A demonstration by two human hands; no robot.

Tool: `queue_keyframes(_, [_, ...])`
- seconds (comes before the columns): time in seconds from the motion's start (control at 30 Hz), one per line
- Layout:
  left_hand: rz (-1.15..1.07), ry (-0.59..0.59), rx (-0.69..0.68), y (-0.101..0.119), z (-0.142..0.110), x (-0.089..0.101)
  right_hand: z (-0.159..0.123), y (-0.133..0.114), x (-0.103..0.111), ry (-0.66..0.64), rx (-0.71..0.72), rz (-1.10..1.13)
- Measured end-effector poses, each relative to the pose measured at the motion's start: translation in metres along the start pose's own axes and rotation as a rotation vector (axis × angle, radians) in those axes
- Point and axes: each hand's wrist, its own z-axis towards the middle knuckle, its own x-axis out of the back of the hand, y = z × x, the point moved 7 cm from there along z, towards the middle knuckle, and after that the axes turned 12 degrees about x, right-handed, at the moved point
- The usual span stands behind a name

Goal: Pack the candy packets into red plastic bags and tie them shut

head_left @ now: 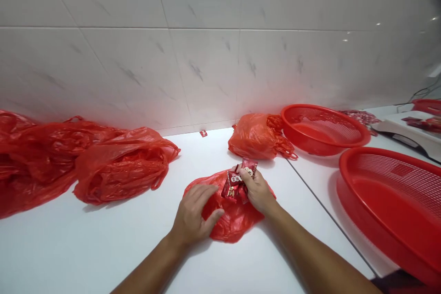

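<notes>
Several small red wrapped packets (231,187) with pale printed characters are gripped in my right hand (257,189), thumb on top. Below them a thin red plastic bag (230,227) lies spread on the white table. My left hand (197,211) rests at the left side of this bag, fingers apart and thumb stretched out, holding nothing that I can see. Part of the bag is hidden under both hands.
Bulky red plastic bags (124,170) lie at the left. A tied red bag (253,135) stands near the wall, and a tiny red packet (203,133) lies by it. Two red baskets, one behind (325,144) and one nearer (375,220), stand at the right, near a white scale-like device (409,131).
</notes>
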Motion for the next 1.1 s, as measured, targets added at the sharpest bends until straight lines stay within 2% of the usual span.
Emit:
queue_keyframes(0.13, [-0.108,0.091,0.089,0.010,-0.003,-0.003,-0.012,-0.004,-0.020,-0.124,-0.008,0.028])
queue_keyframes(0.2, [-0.150,0.126,0.110,0.012,-0.004,-0.003,-0.012,-0.007,-0.024,-0.138,0.008,0.035])
queue_keyframes(0.27, [-0.179,0.211,0.117,0.010,-0.006,0.003,-0.008,-0.006,-0.015,-0.040,0.021,0.020])
queue_keyframes(0.37, [-0.195,0.328,0.121,0.005,-0.008,0.016,-0.004,0.000,0.012,0.204,-0.012,0.014])
queue_keyframes(0.43, [-0.140,0.262,0.123,0.002,-0.005,0.013,-0.004,0.004,0.026,0.308,-0.052,0.038])
queue_keyframes(0.53, [0.056,0.029,0.126,-0.003,0.002,-0.008,-0.006,0.008,0.031,0.337,-0.092,0.086])
queue_keyframes(0.57, [0.115,-0.030,0.133,-0.005,0.003,-0.014,-0.007,0.009,0.029,0.323,-0.095,0.095])
queue_keyframes(0.63, [0.187,-0.057,0.161,-0.009,0.004,-0.017,-0.008,0.007,0.023,0.262,-0.085,0.093])
queue_keyframes(0.7, [0.202,-0.017,0.182,-0.009,0.005,-0.012,-0.009,0.004,0.015,0.185,-0.065,0.064])
queue_keyframes(0.8, [0.157,0.105,0.179,-0.002,0.004,0.003,-0.012,-0.003,0.002,0.075,-0.028,0.005])
queue_keyframes(0.87, [0.121,0.161,0.118,0.008,0.002,0.010,-0.016,-0.008,-0.010,-0.035,-0.019,-0.005])
queue_keyframes(0.97, [0.094,0.156,-0.038,0.023,0.000,0.009,-0.025,-0.010,-0.029,-0.212,-0.025,-0.008])
queue_keyframes(1.03, [0.079,0.169,-0.090,0.028,-0.002,0.008,-0.029,-0.009,-0.034,-0.249,-0.028,-0.021])
queue_keyframes(1.1, [0.044,0.218,-0.077,0.027,-0.003,0.012,-0.028,-0.008,-0.030,-0.205,-0.030,-0.036])
